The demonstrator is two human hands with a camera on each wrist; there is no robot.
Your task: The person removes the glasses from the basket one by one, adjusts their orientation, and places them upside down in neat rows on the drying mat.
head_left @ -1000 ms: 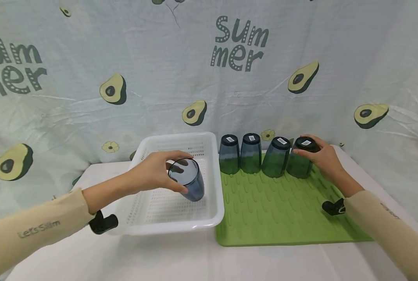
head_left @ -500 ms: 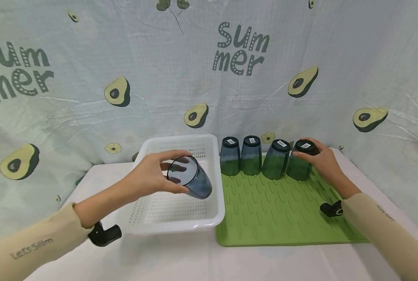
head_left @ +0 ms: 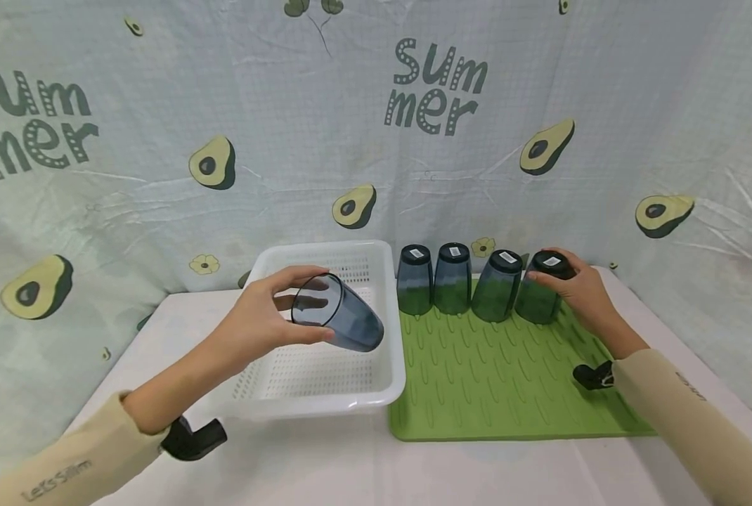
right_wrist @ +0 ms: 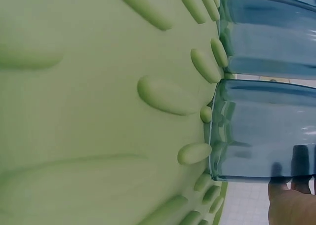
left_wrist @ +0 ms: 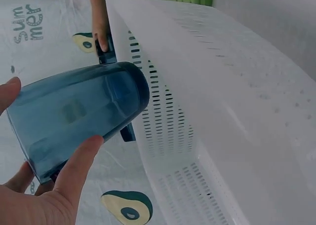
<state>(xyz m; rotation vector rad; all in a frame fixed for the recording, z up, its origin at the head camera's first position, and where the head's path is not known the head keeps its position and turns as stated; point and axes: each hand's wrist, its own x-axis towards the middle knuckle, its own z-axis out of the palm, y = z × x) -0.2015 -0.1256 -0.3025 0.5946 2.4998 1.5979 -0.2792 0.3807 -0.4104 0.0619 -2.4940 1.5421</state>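
Note:
Over the white basket, my left hand grips a blue glass near its rim. The glass is tilted, its mouth toward my palm and its base pointing right and down; in the left wrist view the glass lies between thumb and fingers. At the back right of the green mat, my right hand holds an upside-down glass around its base end. That glass's rim meets the mat in the right wrist view, where the fingertips touch its side.
Further upside-down glasses stand in a row along the mat's back edge: one beside my right hand, another and a third nearer the basket. The basket sits left of the mat. A patterned curtain hangs behind the white table.
The glass in my left hand has tipped from nearly upright to strongly tilted, its base swinging right and up. My right hand stays on its glass.

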